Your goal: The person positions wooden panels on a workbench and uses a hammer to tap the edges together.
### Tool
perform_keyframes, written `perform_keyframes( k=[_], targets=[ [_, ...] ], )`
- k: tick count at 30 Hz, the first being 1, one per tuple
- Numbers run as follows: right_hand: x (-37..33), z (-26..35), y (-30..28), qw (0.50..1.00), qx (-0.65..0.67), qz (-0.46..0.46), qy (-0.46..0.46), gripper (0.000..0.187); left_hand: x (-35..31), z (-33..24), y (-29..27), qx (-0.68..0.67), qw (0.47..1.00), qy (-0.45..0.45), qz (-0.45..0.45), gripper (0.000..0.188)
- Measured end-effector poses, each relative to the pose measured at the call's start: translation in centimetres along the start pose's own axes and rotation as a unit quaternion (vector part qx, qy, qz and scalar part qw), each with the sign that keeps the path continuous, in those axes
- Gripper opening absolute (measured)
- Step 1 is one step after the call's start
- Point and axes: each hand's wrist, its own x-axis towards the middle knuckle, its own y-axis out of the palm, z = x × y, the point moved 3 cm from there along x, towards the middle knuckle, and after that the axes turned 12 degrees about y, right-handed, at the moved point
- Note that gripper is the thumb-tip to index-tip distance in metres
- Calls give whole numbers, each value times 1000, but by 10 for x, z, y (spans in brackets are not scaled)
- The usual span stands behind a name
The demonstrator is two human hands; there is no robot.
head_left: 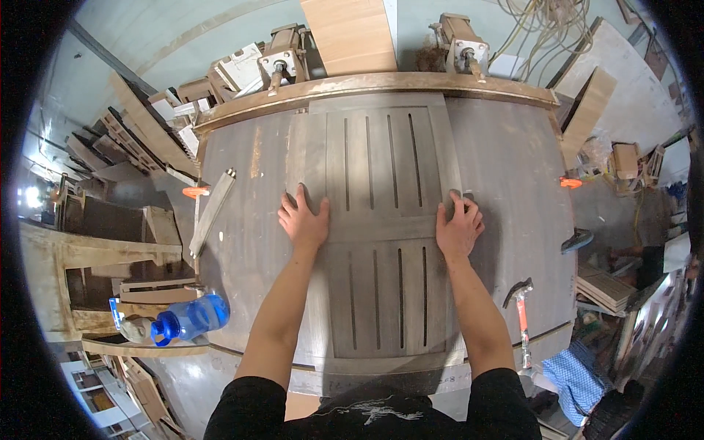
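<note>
A grey slatted wooden door panel point(385, 228) with long dark slots in two sections lies flat on the work table, its far end close to a wooden rail. My left hand point(305, 224) rests at the panel's left edge, fingers spread, thumb toward the panel. On the opposite edge sits my right hand point(460, 226), its thumb over the side strip and its fingers apart and slightly bent at the outer side. Neither hand has lifted the panel. Undersides of the fingers are hidden.
Two clamp cylinders point(282, 55) stand behind the wooden rail point(367, 86). A claw hammer point(522, 315) lies right on the table point(513, 169); a wood strip point(213, 213) and blue water bottle point(192, 320) lie left. Orange clamps point(570, 182) mark both sides. Blue checked cloth point(576, 378) is lower right.
</note>
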Motion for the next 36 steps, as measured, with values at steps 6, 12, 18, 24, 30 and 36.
perform_keyframes(
  k=[6,12,18,24,30,36],
  targets=[
    [4,3,-4,1000,21,12,8,44,6,2,-3,17,996,-28,80,80],
    [1,-25,-5,991,61,110,-48,63,-16,14,-24,2,986,41,161,81],
    [-110,-91,-64,982,65,165,-69,84,-171,59,-37,-65,986,142,57,72],
    [-238,-178,-102,997,-50,44,-26,81,-313,84,-91,-141,980,81,116,65],
    [-223,-199,-88,985,147,62,66,67,-330,92,-80,-301,943,1,140,63],
    [-184,-197,-213,882,349,276,155,39,-352,78,-126,-382,911,67,143,56]
  ],
)
